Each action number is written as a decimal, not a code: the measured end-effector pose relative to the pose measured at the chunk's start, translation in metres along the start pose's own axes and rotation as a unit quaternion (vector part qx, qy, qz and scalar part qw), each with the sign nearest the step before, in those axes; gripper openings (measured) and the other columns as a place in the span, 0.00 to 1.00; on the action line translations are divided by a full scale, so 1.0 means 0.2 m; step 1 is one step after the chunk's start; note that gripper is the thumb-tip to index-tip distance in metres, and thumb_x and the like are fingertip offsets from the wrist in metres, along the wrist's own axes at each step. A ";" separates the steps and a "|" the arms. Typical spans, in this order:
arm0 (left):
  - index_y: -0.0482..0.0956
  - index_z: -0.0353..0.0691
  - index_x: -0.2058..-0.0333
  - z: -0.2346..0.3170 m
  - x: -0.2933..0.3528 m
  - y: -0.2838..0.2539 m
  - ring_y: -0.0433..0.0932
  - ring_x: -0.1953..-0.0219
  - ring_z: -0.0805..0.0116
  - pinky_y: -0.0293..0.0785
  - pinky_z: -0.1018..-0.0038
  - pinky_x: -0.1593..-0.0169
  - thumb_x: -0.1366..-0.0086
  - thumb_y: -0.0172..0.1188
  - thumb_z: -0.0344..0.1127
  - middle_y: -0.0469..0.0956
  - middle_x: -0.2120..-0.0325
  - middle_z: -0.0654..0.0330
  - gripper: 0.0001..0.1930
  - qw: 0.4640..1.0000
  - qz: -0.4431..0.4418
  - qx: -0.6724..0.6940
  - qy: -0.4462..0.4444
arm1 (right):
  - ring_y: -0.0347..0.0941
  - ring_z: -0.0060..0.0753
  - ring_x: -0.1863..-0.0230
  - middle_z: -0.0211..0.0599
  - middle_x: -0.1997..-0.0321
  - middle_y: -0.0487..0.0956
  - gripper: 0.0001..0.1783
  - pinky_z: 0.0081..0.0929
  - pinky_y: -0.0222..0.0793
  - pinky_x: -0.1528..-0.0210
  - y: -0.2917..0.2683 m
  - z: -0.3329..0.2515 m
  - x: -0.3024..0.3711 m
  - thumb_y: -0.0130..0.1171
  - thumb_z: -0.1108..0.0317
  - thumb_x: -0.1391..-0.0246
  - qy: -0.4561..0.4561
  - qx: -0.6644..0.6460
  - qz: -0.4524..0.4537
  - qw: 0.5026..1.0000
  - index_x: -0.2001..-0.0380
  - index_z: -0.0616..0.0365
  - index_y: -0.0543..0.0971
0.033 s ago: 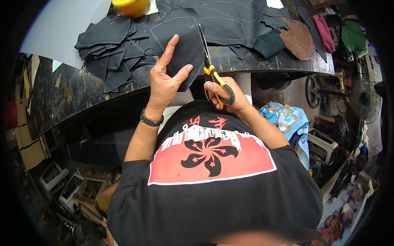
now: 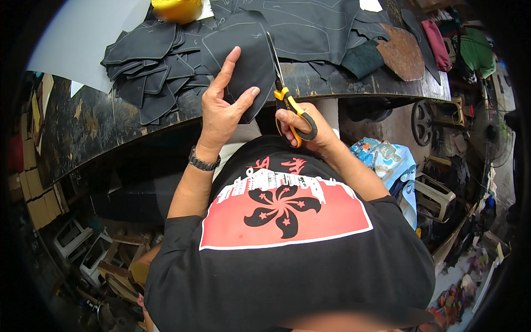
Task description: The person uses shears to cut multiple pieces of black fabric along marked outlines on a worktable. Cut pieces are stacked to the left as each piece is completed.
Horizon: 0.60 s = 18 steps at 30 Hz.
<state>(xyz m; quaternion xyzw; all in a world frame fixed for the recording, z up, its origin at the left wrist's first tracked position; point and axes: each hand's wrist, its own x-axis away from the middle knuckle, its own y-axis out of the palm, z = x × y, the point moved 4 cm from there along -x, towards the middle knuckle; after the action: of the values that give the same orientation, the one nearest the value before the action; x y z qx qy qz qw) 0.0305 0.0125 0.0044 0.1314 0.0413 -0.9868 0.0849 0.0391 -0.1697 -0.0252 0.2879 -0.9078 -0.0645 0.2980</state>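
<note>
My left hand (image 2: 224, 105) holds a black sheet piece (image 2: 243, 63), possibly leather, marked with a pale outline. Its thumb and index finger lie spread on top, while the other fingers are hidden beneath. The piece overhangs the table's near edge. Yellow-and-black-handled scissors (image 2: 297, 115) are gripped in my right hand (image 2: 314, 126). Their blades point away from me along the right edge of the piece. Left of my left hand lies a pile of similar cut black pieces (image 2: 141, 47). A larger black sheet (image 2: 310, 33) with pale drawn outlines is spread to the right.
A worn dark table (image 2: 83, 133) runs across the front. On it are a yellow object (image 2: 177, 8), a brown board (image 2: 404, 52), dark scraps (image 2: 362, 58) and a white sheet (image 2: 83, 41). Blue patterned cloth (image 2: 387, 166) and a stool (image 2: 434, 196) are at my right.
</note>
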 end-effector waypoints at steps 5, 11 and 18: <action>0.63 0.37 0.37 0.01 0.02 0.03 0.67 0.40 0.68 0.60 0.73 0.37 0.45 0.64 0.22 0.68 0.40 0.54 0.36 1.000 -0.026 0.008 -0.010 | 0.67 0.21 0.85 0.32 0.81 0.72 0.24 0.17 0.63 0.84 -0.01 -0.06 -0.02 0.62 0.46 0.46 -0.010 -0.074 -0.018 0.997 0.80 0.57 0.73; 0.63 0.35 0.37 0.00 0.01 0.04 0.67 0.39 0.68 0.60 0.74 0.37 0.45 0.65 0.21 0.67 0.39 0.54 0.36 1.000 -0.021 -0.019 0.012 | 0.65 0.20 0.87 0.30 0.84 0.70 0.23 0.17 0.60 0.86 -0.02 -0.05 -0.04 0.62 0.49 0.45 -0.012 -0.026 0.002 1.000 0.81 0.57 0.73; 0.63 0.35 0.37 0.00 0.01 0.04 0.66 0.38 0.68 0.60 0.74 0.37 0.45 0.64 0.21 0.66 0.39 0.54 0.36 0.999 -0.026 -0.013 0.016 | 0.63 0.20 0.90 0.30 0.86 0.69 0.23 0.17 0.57 0.87 -0.03 -0.05 -0.03 0.63 0.50 0.46 -0.015 0.010 0.016 1.000 0.82 0.57 0.72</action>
<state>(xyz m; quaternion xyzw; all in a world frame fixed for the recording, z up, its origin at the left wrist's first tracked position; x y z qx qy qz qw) 0.0310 0.0037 0.0031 0.1455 0.0584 -0.9858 0.0606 0.0519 -0.1696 -0.0223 0.2750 -0.9173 -0.0553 0.2825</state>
